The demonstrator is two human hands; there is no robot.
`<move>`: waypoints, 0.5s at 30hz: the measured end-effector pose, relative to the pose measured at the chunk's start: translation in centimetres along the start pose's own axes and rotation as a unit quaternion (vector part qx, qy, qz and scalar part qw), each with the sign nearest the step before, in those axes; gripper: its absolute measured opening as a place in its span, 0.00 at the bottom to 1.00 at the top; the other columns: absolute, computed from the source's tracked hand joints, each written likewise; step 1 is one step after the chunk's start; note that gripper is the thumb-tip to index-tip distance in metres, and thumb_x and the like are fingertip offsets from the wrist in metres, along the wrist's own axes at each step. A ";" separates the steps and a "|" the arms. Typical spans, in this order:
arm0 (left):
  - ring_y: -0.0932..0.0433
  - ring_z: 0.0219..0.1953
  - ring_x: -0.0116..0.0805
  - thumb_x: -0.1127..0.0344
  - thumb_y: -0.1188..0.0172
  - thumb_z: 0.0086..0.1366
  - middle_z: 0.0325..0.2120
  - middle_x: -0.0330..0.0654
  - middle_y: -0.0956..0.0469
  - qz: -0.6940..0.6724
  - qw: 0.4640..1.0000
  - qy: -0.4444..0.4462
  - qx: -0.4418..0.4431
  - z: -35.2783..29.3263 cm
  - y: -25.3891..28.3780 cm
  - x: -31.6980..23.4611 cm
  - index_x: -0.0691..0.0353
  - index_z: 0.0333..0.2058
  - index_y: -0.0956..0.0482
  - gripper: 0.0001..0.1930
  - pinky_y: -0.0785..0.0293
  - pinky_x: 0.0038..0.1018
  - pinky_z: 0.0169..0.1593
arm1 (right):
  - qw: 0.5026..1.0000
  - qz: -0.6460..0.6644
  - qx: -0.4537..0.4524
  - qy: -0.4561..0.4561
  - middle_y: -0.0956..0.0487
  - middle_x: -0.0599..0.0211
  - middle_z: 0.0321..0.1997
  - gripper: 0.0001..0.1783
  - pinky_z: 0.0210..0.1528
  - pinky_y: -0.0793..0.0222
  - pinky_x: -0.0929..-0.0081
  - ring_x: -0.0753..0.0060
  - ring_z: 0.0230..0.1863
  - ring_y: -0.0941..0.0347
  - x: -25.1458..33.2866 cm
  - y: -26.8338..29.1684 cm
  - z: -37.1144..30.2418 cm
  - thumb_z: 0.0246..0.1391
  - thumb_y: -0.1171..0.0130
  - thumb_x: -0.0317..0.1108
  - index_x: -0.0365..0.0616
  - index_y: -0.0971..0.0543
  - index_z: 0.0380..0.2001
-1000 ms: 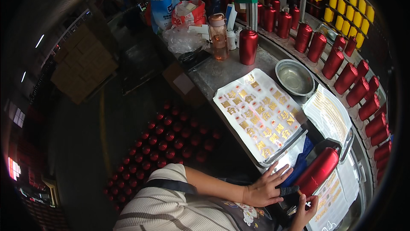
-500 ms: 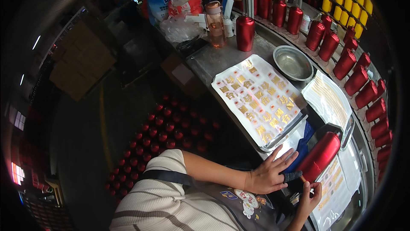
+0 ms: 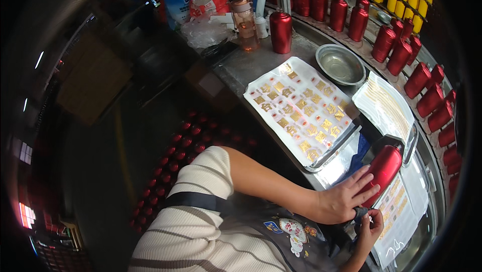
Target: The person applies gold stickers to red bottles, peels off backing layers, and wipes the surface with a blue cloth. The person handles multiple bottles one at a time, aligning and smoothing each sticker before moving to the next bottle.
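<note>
A glossy red bottle [image 3: 384, 169] lies tilted on its side at the right of the bench, its dark neck pointing away from me. My left hand [image 3: 341, 201] rests on its near end, fingers stretched out and apart over the red surface. A dark wrap [image 3: 360, 214] covers one digit of that hand. Just below, my right hand [image 3: 370, 229] is closed in a pinch close to the wrapped digit and the bottle's near end; what its fingertips hold, if anything, is hidden. Beneath the bottle lies a sheet of gold decals [image 3: 394, 206].
A larger white sheet with gold and red decals [image 3: 271, 83] lies on a tray. Behind it are a metal bowl [image 3: 341, 64], a standing red bottle [image 3: 280, 32] and a drink bottle [image 3: 244, 26]. Red bottles [image 3: 417, 80] line the curved rack at right. Stacked cartons [image 3: 93, 78] stand at left.
My left hand has moved right and its fingers now lie on the red bottle, where before they were spread beside it. My right hand stays pinched near the bottle's near end. The view shifted slightly.
</note>
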State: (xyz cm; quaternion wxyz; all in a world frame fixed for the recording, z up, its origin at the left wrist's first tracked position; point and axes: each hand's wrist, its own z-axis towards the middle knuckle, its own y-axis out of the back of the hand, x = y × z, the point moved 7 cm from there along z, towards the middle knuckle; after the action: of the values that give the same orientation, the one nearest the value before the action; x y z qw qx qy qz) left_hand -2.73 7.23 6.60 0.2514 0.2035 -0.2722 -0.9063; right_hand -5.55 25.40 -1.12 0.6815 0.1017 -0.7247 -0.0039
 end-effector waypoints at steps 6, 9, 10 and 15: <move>0.33 0.60 0.72 0.66 0.43 0.50 0.55 0.69 0.30 -0.007 1.000 0.025 -0.013 0.6 -1.8 1.1 0.71 0.20 0.23 0.11 0.47 0.74 0.63 | 0.998 -0.020 0.038 -0.037 0.32 0.84 0.23 0.07 0.21 0.50 0.91 0.94 0.20 0.42 0.5 -0.1 -0.2 0.60 0.39 0.32 0.44 0.26 0.33; 0.34 0.64 0.63 0.59 0.34 0.49 0.63 0.62 0.35 -0.080 0.994 0.079 0.003 -1.1 -2.4 3.3 0.69 0.37 0.18 0.20 0.47 0.70 0.63 | 0.996 -0.078 0.005 -0.033 0.31 0.80 0.21 0.07 0.22 0.49 0.88 0.90 0.20 0.39 2.2 -0.4 -0.4 0.58 0.37 0.31 0.41 0.25 0.29; 0.37 0.67 0.58 0.58 0.32 0.52 0.66 0.59 0.38 -0.093 0.991 0.097 0.018 -1.8 -2.5 4.0 0.68 0.46 0.19 0.25 0.46 0.66 0.63 | 0.993 -0.115 0.001 -0.021 0.30 0.80 0.24 0.07 0.23 0.47 0.88 0.90 0.22 0.39 1.6 0.0 -0.3 0.58 0.37 0.31 0.41 0.24 0.28; 0.34 0.66 0.53 0.64 0.28 0.54 0.64 0.57 0.34 -0.131 0.977 0.161 0.043 -4.8 0.3 4.3 0.69 0.54 0.24 0.30 0.50 0.58 0.68 | 0.995 -0.082 0.023 -0.047 0.27 0.78 0.28 0.04 0.25 0.44 0.88 0.92 0.24 0.37 2.6 -0.4 -0.1 0.57 0.38 0.27 0.38 0.22 0.31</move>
State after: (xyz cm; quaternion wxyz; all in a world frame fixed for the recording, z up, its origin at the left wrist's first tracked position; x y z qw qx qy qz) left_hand -3.59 2.69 2.08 0.1623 0.3907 -0.2376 -0.8744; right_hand -5.52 24.64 1.44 0.6415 0.1761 -0.7451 -0.0478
